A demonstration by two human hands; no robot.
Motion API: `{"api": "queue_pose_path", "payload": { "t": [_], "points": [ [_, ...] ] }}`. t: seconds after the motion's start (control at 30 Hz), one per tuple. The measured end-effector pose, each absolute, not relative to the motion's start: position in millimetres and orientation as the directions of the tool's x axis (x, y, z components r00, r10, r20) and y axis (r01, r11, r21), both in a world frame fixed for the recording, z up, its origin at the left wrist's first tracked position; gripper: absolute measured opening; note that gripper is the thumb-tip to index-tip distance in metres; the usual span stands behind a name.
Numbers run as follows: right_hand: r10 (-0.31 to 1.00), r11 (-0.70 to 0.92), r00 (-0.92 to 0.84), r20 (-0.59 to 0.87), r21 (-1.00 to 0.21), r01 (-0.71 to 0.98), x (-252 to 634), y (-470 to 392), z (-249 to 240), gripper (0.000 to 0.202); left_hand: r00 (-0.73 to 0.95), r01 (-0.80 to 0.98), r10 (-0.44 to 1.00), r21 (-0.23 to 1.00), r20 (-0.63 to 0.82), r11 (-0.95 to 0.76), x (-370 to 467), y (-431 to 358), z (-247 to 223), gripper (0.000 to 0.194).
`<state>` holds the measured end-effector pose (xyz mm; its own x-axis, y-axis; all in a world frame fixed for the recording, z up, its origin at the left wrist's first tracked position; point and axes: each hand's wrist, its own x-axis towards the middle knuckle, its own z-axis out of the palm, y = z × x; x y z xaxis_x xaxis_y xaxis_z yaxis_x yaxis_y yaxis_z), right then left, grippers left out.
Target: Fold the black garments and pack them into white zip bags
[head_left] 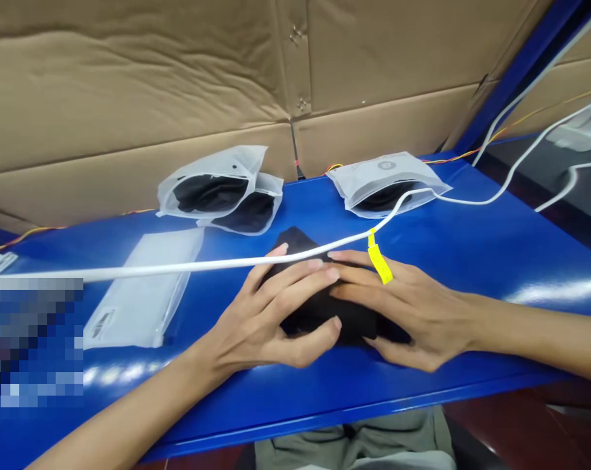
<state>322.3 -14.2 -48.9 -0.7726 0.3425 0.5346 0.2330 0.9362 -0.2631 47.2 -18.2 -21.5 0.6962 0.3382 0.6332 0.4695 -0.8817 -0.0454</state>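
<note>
A glossy blue tabletop (256, 405) is worked over by two bare hands. The left hand (278, 320), at 8 o'clock, is half opened: its bent fingers are laid across a matt black, soft-looking folded item (354, 316), with the thumb spread apart; whether a grip is applied cannot be told. By the right hand (413, 303), at 3 o'clock, the item is clasped between fingers and thumb. The item is set at the centre, its peaked corner aimed at 12 o'clock, the rest partly covered.

A flat frosted white plastic pouch (146, 287) is seen at 9 o'clock, two gaping white pouches (217, 166) with black contents between 10 and 11, another white pouch (388, 171) at 1. The view is crossed by a white cable (227, 263), tagged with a yellow label (379, 264).
</note>
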Motion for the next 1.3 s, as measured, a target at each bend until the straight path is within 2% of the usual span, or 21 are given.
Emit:
{"api": "queue_pose_path", "payload": {
  "t": [0.13,0.23,0.3,0.4,0.47,0.53,0.6,0.7,0.77,0.9,1.03,1.1,1.2,1.3],
  "points": [
    [0.279,0.959,-0.847,0.452,-0.181,0.219,319.4,-14.4,-44.1,0.075,0.831,0.404,0.293,-0.152,0.472,-0.902,39.9,-13.0,-23.2,0.043],
    [0.278,0.956,-0.831,0.482,-0.056,0.287,318.8,-9.0,-46.5,0.06,0.839,0.449,0.362,-0.139,0.406,-0.883,37.0,-10.5,-24.2,0.072],
    [0.276,0.944,-0.801,0.532,0.006,0.329,320.5,-4.7,-49.5,0.054,0.841,0.482,0.419,-0.124,0.341,-0.867,36.1,-9.9,-22.7,0.079],
    [0.284,0.942,-0.791,0.542,-0.005,0.335,323.4,-1.2,-52.0,0.053,0.85,0.482,0.424,-0.137,0.312,-0.866,35.0,-9.7,-19.8,0.074],
    [0.302,0.941,-0.787,0.538,-0.033,0.338,323.0,-2.0,-51.6,0.051,0.843,0.484,0.407,-0.167,0.352,-0.859,35.1,-10.2,-19.3,0.069],
    [0.314,0.932,-0.771,0.554,-0.025,0.362,320.2,-5.0,-50.0,0.058,0.828,0.504,0.405,-0.199,0.389,-0.841,36.4,-11.7,-20.4,0.068],
    [0.312,0.913,-0.759,0.572,0.042,0.407,316.1,-8.8,-48.0,0.057,0.81,0.53,0.413,-0.22,0.415,-0.819,38.6,-14.2,-22.1,0.067],
    [0.268,0.872,-0.756,0.597,0.183,0.454,311.7,-13.1,-45.4,0.03,0.791,0.545,0.399,-0.238,0.463,-0.804,41.8,-18.3,-23.4,0.061],
    [0.234,0.851,-0.751,0.618,0.244,0.465,310.9,-13.9,-43.9,0.025,0.793,0.537,0.383,-0.248,0.473,-0.806,43.2,-20.3,-22.7,0.057],
    [0.196,0.832,-0.741,0.642,0.291,0.472,312.1,-10.3,-42.6,0.027,0.81,0.543,0.42,-0.25,0.41,-0.802,44.3,-23.1,-20.2,0.049],
    [0.225,0.838,-0.74,0.633,0.262,0.478,313.9,-5.8,-44.6,0.027,0.824,0.527,0.411,-0.262,0.389,-0.808,44.1,-25.9,-21.0,0.053],
    [0.248,0.842,-0.759,0.602,0.253,0.476,314.3,-5.8,-45.2,0.034,0.829,0.515,0.378,-0.298,0.411,-0.804,44.5,-26.9,-22.1,0.051],
    [0.263,0.812,-0.784,0.562,0.31,0.495,313.5,-8.6,-44.2,0.046,0.831,0.504,0.336,-0.343,0.443,-0.793,46.3,-28.1,-23.2,0.037],
    [0.222,0.779,-0.778,0.588,0.373,0.504,311.6,-11.5,-42.9,0.042,0.832,0.499,0.322,-0.354,0.452,-0.791,47.9,-29.1,-22.7,0.032]
  ]
}}
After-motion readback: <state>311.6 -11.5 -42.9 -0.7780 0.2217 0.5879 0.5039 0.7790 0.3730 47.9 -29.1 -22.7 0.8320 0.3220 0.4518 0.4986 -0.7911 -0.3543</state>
